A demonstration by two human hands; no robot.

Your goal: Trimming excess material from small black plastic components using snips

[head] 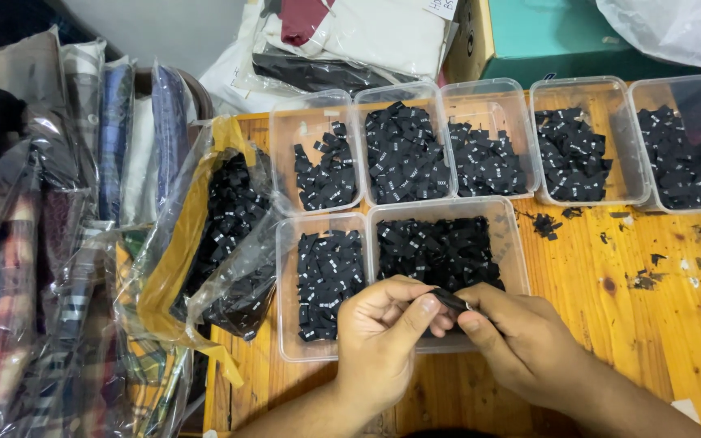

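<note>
Hands pinching a small black label over the tubs

Fingers of both hands meet on one small black label (450, 300), held just above the near edge of the front right tub (516, 243). The left hand (383, 337) is closed on it with thumb and forefinger, and the right hand (521, 345) is closed on its other end the same way. The label looks thin, soft and very light, like woven cloth; it would likely bend or slip easily, so a fingertip pinch at the ends seems the surest hold.

Seven clear plastic tubs sit on the wooden table (651, 324), five in a back row and two in front, each holding a heap of similar black labels with small white marks. The front left tub (285, 324) is beside the left hand. Loose black scraps (642, 280) lie on the table to the right. At the left, a clear plastic bag (229, 235) of more labels leans against folded, bagged clothes (58, 243).
</note>
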